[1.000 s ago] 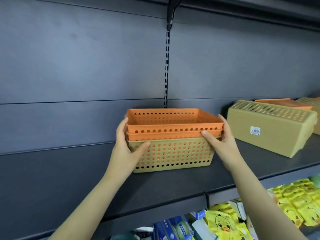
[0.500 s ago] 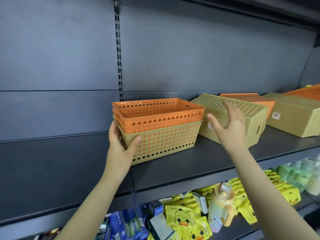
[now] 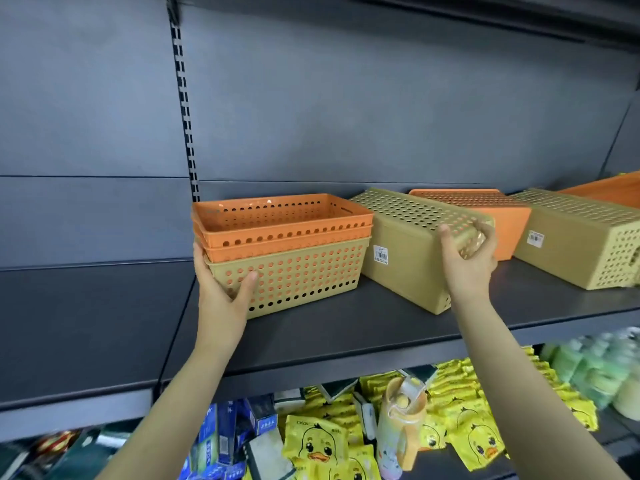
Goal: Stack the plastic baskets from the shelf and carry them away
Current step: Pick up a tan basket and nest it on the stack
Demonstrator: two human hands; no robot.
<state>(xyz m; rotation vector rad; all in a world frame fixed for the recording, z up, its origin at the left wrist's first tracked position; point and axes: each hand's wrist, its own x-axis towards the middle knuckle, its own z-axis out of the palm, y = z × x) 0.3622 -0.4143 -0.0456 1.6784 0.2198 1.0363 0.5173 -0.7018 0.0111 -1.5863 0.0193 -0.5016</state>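
A stack of three baskets (image 3: 284,251), two orange nested in a tan one, stands upright on the dark shelf (image 3: 346,327), its near left corner gripped by the left hand (image 3: 221,296), thumb on the front wall and fingers round the side. Just right of the stack lies an overturned tan basket (image 3: 408,251), tilted, its near right corner clasped by the right hand (image 3: 467,261), fingers curled over the perforated end. Beyond that hand sit an orange basket (image 3: 502,220) and another tan basket (image 3: 581,244). Below both arms, yellow duck packets (image 3: 318,445) crowd the lower shelf.
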